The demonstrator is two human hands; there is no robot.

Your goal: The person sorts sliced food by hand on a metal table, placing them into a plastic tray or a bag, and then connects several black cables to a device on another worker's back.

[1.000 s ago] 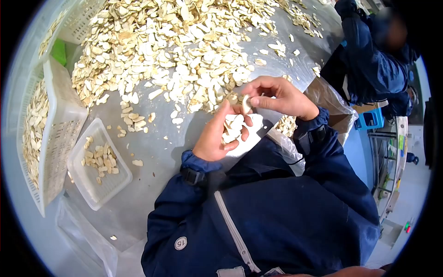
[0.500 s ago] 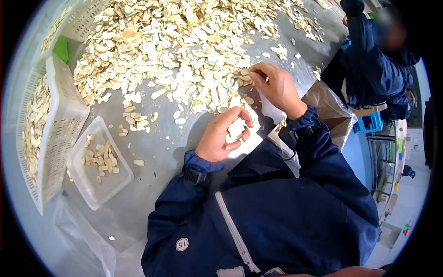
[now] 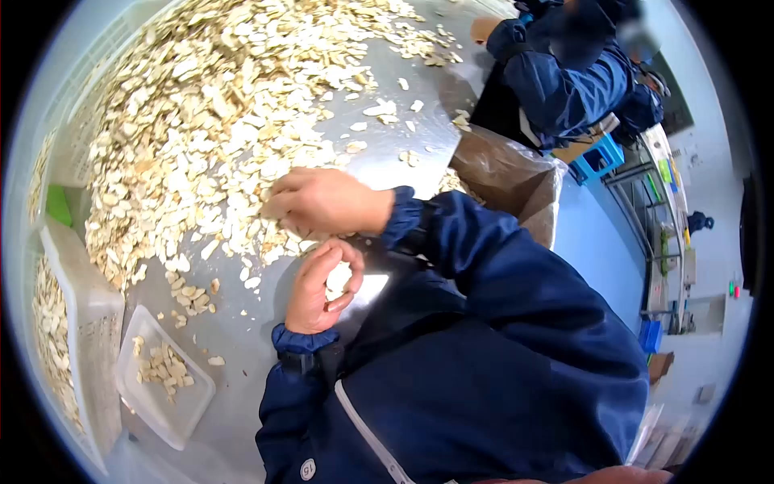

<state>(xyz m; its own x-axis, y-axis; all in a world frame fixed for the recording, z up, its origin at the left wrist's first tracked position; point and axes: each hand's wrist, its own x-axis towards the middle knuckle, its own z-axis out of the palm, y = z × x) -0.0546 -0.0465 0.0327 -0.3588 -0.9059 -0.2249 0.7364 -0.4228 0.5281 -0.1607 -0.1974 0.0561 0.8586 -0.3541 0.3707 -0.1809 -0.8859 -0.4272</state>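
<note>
Pale dried slices (image 3: 201, 113) form a large pile on the metal table (image 3: 266, 323). My left hand (image 3: 321, 289) is curled palm up at the near edge of the pile, closed around several white slices. My right hand (image 3: 322, 202) reaches across just beyond it, palm down over the pile. Its fingers are bent together among the slices; the fingertips are partly blurred, and what they pinch is hidden. A shallow white tray (image 3: 193, 411) at the lower left holds some yellowish slices (image 3: 165, 369).
White perforated baskets (image 3: 97, 339) stand along the left, one full of slices, beside a green object (image 3: 58, 205). A plastic-lined box (image 3: 544, 194) is at the table's right edge. Beyond it is another person in a dark blue sleeve (image 3: 556, 85), near a blue stool (image 3: 598, 159).
The view has shifted, so the table scene sits lower and further left. My right hand has moved from the pile's right edge onto the slices beyond my left hand, which stays curled round its slices.
</note>
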